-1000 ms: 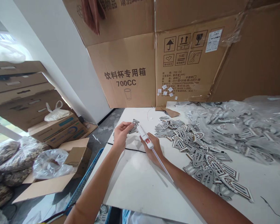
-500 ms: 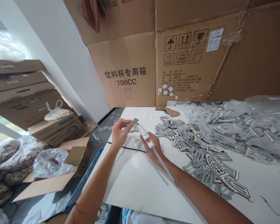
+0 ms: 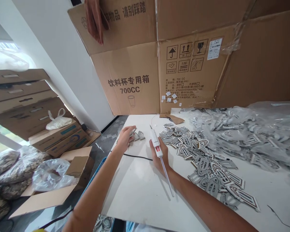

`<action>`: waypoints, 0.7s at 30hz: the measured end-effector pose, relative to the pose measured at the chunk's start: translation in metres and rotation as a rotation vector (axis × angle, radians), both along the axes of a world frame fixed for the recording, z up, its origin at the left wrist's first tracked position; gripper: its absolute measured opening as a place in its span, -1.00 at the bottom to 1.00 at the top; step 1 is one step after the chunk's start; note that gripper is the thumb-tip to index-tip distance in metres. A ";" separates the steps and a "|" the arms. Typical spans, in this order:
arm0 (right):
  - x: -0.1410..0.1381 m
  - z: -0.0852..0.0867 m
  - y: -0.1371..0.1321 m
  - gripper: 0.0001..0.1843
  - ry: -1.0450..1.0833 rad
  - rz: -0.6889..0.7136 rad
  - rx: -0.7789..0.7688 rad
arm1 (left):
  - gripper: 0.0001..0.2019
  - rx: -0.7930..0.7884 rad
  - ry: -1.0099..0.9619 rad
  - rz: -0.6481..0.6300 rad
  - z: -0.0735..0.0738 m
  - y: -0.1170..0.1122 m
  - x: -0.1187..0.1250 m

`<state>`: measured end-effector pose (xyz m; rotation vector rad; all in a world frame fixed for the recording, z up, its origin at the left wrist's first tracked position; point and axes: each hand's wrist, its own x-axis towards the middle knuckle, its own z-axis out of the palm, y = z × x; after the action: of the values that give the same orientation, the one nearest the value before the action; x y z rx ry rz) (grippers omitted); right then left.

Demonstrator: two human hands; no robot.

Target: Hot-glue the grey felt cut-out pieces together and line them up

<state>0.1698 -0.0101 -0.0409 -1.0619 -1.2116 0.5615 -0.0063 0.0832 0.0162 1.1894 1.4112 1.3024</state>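
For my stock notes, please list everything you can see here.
Large cardboard carton marked 700CC: one, brown, behind the table.
White table: one, white, under the hands.
Grey cut-out pieces: many, grey with dark edging, heaped right of the hands.
Clear plastic sheeting: one mass, clear, holding more pieces at the far right.
Black cord: one, black, across the table.
Flat cartons: several, brown, stacked at left.
White plastic bag: one, white, on those cartons.
Patterned sacks: several, mottled, lower left.
White tool with clear stick: one, white with red window, in the right hand.
Left hand: one, at small pieces.
Right hand: one, gripping the tool.
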 end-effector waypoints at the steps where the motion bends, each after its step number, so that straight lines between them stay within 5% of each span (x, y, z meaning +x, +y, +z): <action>1: 0.000 0.001 0.000 -0.63 0.010 -0.003 -0.006 | -0.62 0.034 0.079 -0.018 0.001 0.007 0.002; 6: 0.000 0.003 -0.002 -0.66 0.013 -0.003 -0.022 | -0.80 0.360 0.918 -0.419 -0.003 0.045 0.021; 12: 0.001 0.003 -0.002 -0.66 0.033 0.014 -0.047 | -0.76 0.329 1.095 -0.685 -0.011 0.062 0.043; 16: 0.001 0.003 0.000 -0.66 0.066 0.012 -0.080 | -0.68 0.311 1.106 -0.706 0.001 0.055 0.024; 21: 0.002 0.001 0.001 -0.62 0.106 0.012 -0.118 | -0.64 0.236 0.968 -0.401 0.014 0.032 -0.052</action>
<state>0.1717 -0.0088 -0.0398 -1.1110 -1.1029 0.6971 -0.0585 0.1156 0.0306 2.3099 1.5286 0.6033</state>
